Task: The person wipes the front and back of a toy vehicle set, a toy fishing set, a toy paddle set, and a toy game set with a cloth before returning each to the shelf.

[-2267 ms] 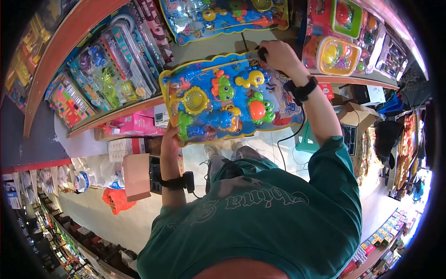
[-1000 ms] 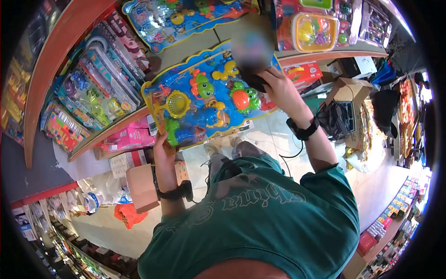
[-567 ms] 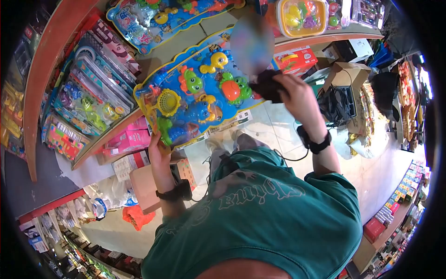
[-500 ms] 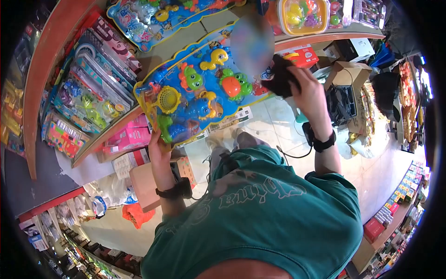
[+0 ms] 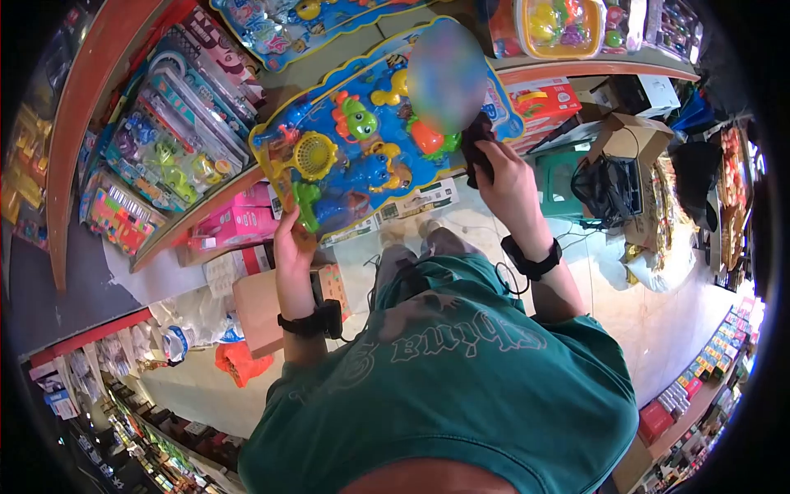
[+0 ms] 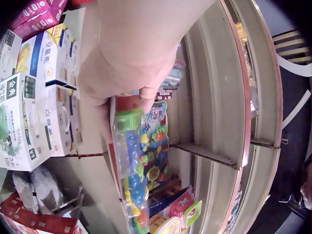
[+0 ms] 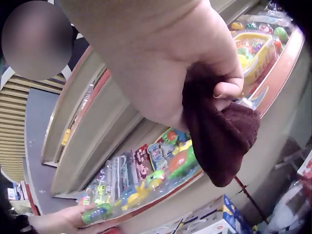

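Note:
My left hand grips the near left corner of a blue toy pack, a yellow-edged card with plastic sea animals and a yellow sieve under clear plastic. In the left wrist view, the thumb and fingers clasp the pack's end beside a green toy part. My right hand clutches a dark maroon cloth, bunched under the curled fingers with a loose end hanging out. In the head view the cloth is at the pack's near right edge. A blurred round patch hides part of the pack.
Behind lies a similar toy pack on the shelf. Boxed toy sets stand to the left, and a yellow-rimmed tub to the right. Below the shelf are pink boxes, an open carton and a green stool.
My right hand has come from the pack's far right corner to its near right edge, swinging out right and back with the cloth. The left hand keeps its corner; the pack has tilted.

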{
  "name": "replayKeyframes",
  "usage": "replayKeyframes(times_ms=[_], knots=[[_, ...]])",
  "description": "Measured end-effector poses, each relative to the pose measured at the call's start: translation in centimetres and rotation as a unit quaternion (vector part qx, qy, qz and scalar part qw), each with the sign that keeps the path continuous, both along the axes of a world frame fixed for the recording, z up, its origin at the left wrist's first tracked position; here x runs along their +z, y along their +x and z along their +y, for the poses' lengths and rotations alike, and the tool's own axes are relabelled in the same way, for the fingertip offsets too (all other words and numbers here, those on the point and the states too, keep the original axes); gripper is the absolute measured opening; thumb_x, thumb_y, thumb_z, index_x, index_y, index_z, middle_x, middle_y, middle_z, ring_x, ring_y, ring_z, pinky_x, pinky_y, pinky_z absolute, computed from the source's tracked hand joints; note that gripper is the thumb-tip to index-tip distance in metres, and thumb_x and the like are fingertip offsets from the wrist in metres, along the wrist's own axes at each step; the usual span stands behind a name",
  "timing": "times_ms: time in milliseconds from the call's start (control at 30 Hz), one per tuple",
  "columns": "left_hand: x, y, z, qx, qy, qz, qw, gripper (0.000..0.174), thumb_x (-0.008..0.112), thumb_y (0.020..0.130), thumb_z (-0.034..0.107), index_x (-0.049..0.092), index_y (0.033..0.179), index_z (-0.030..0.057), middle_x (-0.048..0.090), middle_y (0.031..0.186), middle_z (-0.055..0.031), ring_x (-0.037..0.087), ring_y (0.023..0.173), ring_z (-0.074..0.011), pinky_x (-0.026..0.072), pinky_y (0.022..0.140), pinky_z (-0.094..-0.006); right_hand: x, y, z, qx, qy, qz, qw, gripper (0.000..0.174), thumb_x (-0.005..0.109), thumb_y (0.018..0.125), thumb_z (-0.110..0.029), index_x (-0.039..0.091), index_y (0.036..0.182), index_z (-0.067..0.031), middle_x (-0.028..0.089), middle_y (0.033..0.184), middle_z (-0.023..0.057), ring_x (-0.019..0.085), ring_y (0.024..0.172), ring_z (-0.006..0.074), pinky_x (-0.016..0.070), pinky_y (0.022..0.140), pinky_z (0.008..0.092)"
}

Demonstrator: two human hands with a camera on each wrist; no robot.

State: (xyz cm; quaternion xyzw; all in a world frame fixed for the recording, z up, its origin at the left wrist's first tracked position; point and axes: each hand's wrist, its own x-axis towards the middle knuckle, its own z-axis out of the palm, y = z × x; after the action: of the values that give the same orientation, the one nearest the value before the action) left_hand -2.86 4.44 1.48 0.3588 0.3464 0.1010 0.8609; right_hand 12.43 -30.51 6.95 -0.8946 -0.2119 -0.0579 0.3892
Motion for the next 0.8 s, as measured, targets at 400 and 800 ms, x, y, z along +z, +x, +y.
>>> replayKeyframes(times_ms=[400, 800], knots=[[0.2, -0.1, -0.6, -0.071, -0.047, -0.066, 0.994, 0.039, 0.055, 0.093, 0.018, 0.049, 0.129, 0.0063, 0.060, 0.122, -0.0079, 0.057, 0.112, -0.0234, 0.0439, 0.097, -0.0419, 3.5, -1.8, 4.1, 0.008, 0.128, -0.006, 0.992, 0.032, 0.066, 0.078, -0.004, 0.061, 0.110, -0.0013, 0.063, 0.091, 0.0171, 0.063, 0.080, 0.0360, 0.0510, 0.070, 0.0387], [-2.3, 0.0, 0.9, -0.153, -0.078, -0.029, 0.985, 0.038, 0.060, 0.090, 0.011, 0.050, 0.127, 0.0073, 0.059, 0.121, -0.0062, 0.058, 0.111, -0.0219, 0.0462, 0.095, -0.0386, -0.2, 1.7, 13.0, 0.053, -0.063, -0.012, 0.997, 0.027, 0.067, 0.078, -0.010, 0.063, 0.105, -0.0062, 0.064, 0.090, 0.0156, 0.062, 0.083, 0.0382, 0.0505, 0.069, 0.0442]])
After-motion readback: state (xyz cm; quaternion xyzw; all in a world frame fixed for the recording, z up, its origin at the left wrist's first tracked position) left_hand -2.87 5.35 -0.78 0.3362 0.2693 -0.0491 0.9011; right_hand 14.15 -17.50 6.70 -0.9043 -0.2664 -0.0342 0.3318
